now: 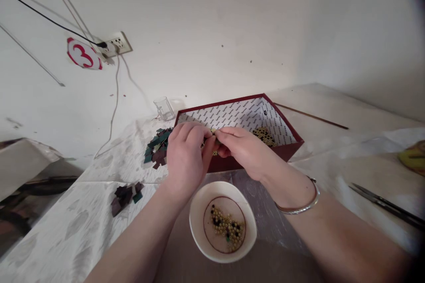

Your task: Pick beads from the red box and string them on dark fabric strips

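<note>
Over the near side of the dark-red rectangular box (294,147), the left hand (186,147) and the right hand (244,147) together pinch one small dark piece (215,137), mostly hidden; this fine finger-work seems to need steady pressure next.

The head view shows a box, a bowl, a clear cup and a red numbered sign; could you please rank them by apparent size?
1. Box
2. Bowl, which nearness to the camera may enlarge
3. Sign
4. Clear cup
</note>
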Tool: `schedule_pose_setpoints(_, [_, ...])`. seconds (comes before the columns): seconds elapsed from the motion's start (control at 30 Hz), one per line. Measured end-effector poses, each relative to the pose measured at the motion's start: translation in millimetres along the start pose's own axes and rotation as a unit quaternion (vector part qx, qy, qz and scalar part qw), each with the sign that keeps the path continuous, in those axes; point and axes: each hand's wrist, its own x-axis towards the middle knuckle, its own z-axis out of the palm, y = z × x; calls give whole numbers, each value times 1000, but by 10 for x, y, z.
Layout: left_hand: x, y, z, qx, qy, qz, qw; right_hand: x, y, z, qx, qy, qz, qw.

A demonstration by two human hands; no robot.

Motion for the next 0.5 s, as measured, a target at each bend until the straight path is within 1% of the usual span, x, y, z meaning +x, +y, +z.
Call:
schedule_pose_setpoints(0.1, [0, -9, 10, -6, 9, -27, 1000, 0, -4, -1, 0, -4, 4, 1000])
schedule_pose_setpoints(0.2, [1, -26, 9, -12, 5, -49, 999, -10, -6, -2, -8, -2, 6, 1000])
schedule_pose_setpoints(0.43, [-7, -7, 9, -20, 3, -52, 998, -15, 14, -4, -10, -3, 2, 1000])
schedule_pose_setpoints(0.5, [-8, 1, 8, -18, 3, -41, 999, -10, 14, -1, -16, -2, -3, 1000])
